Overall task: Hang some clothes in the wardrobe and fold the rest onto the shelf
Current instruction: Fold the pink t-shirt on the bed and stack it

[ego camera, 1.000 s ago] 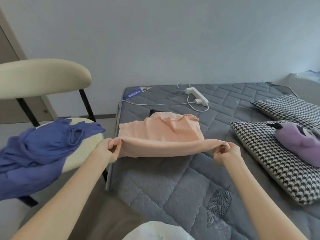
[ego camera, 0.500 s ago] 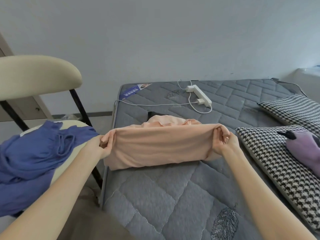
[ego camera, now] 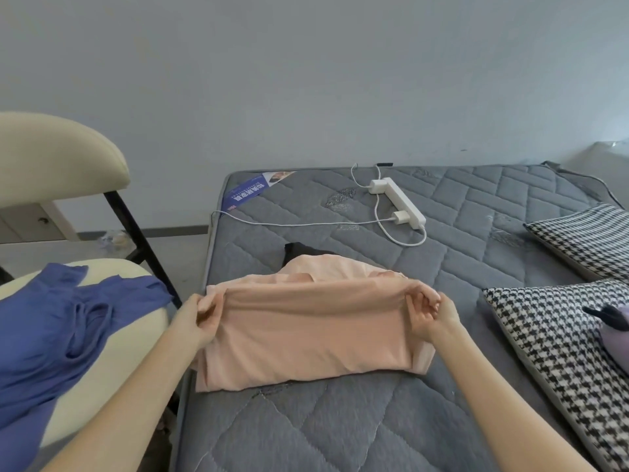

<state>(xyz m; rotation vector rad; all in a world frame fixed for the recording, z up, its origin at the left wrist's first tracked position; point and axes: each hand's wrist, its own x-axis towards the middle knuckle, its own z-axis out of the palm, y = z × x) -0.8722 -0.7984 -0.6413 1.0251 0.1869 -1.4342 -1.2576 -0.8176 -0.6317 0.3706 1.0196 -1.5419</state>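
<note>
A peach garment [ego camera: 313, 332] lies partly folded on the grey quilted mattress [ego camera: 340, 430], near its left edge. My left hand [ego camera: 200, 318] pinches the fold's left end and my right hand [ego camera: 430, 315] pinches its right end, holding the folded edge a little above the bed. A bit of black fabric [ego camera: 296, 250] pokes out behind the peach garment. A blue garment [ego camera: 58, 338] lies crumpled on the cream chair seat [ego camera: 112, 379] to the left.
A white power strip [ego camera: 400, 201] with a cable lies at the far side of the mattress. Two houndstooth pillows [ego camera: 558, 362] sit on the right, one carrying a purple plush toy [ego camera: 616, 328]. The chair's cream backrest [ego camera: 58, 155] rises at the left.
Both hands lifted the near edge of the peach garment and carried it away from me over the rest, so a folded panel now faces me. The view tilted down slightly.
</note>
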